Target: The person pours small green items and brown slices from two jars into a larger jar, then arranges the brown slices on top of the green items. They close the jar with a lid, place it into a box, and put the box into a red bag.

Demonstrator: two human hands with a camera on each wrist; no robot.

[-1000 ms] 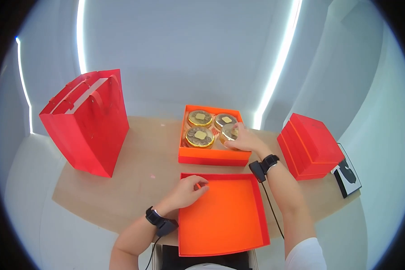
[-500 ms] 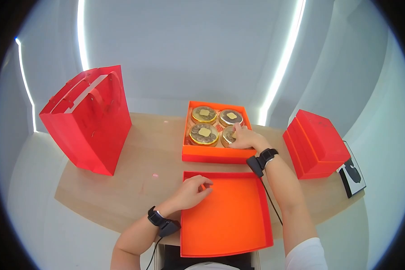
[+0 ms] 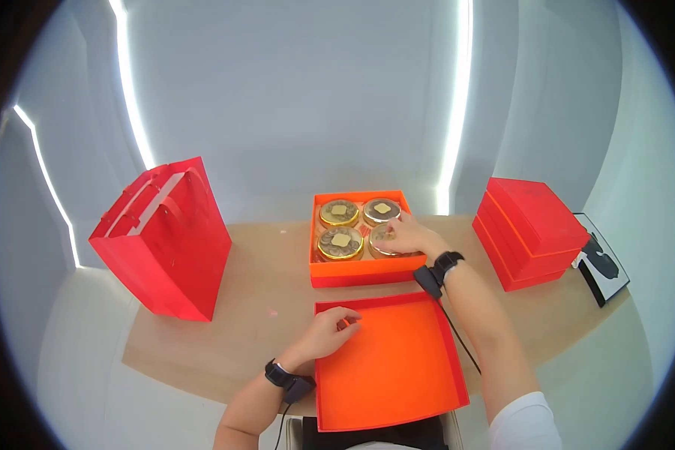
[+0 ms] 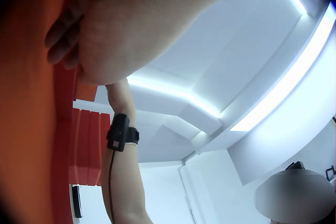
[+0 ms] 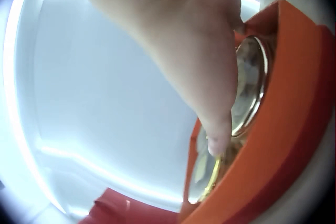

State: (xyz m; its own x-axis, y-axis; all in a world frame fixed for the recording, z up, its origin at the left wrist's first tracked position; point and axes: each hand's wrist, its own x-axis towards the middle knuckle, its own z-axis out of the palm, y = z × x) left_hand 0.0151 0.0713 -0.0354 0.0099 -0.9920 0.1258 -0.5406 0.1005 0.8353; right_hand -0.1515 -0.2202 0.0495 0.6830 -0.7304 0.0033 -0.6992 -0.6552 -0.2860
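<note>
An orange box with red lower sides [image 3: 361, 276] holds several round clear-lidded jars, each with a gold-toned rim and a label. My right hand [image 3: 411, 235] spans the front right jar [image 3: 380, 248], which sits down in the box. In the right wrist view, the thumb [image 5: 218, 145] reaches past that jar's rim [image 5: 261, 90] beside the neighbouring gold-rimmed jar [image 5: 212, 182]. Closer to me lies a shallow red box lid [image 3: 394, 367], orange inside. Over its left rim is my left hand [image 3: 328, 334], fingers loosely bent and holding nothing.
A red paper bag [image 3: 180, 262] with handles stands at the left of the table. To the right are stacked red boxes [image 3: 529, 236], with a black-and-white framed card [image 3: 604, 266] beside them. A thin cable hangs from each wrist camera.
The front right jar was tilted and partly raised in my right hand; it has gone down level into the box. The left hand stays by the lid's rim. The head view has shifted.
</note>
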